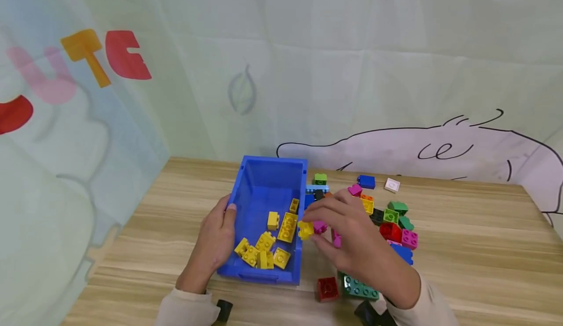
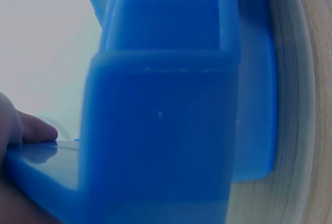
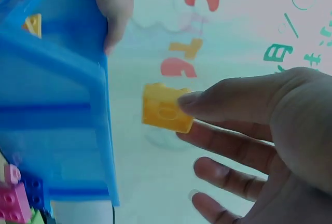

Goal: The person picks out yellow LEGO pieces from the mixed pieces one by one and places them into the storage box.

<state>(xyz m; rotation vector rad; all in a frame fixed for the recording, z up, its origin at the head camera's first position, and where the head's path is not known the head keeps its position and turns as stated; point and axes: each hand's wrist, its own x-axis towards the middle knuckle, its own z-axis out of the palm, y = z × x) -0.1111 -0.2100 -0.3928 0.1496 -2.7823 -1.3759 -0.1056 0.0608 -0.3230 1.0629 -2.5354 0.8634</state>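
Note:
A blue plastic bin (image 1: 259, 169) stands on the table with several yellow toy bricks (image 1: 265, 241) inside, mostly toward its near end. My left hand (image 1: 215, 238) grips the bin's left wall, thumb over the rim. Beside the right rim, my right hand (image 1: 352, 228) pinches a yellow toy brick (image 3: 165, 109) between thumb and index finger, the other fingers spread apart in the right wrist view. In the left wrist view the bin's wall (image 2: 161, 130) fills most of the picture, with a fingertip (image 2: 39, 129) at its left.
Several loose bricks lie right of the bin, among them a red brick (image 1: 327, 289), a long green brick (image 1: 360, 287), a blue brick (image 1: 366, 182) and a pale pink brick (image 1: 392, 185). A printed cloth (image 1: 308, 96) hangs behind the wooden table (image 1: 475, 248).

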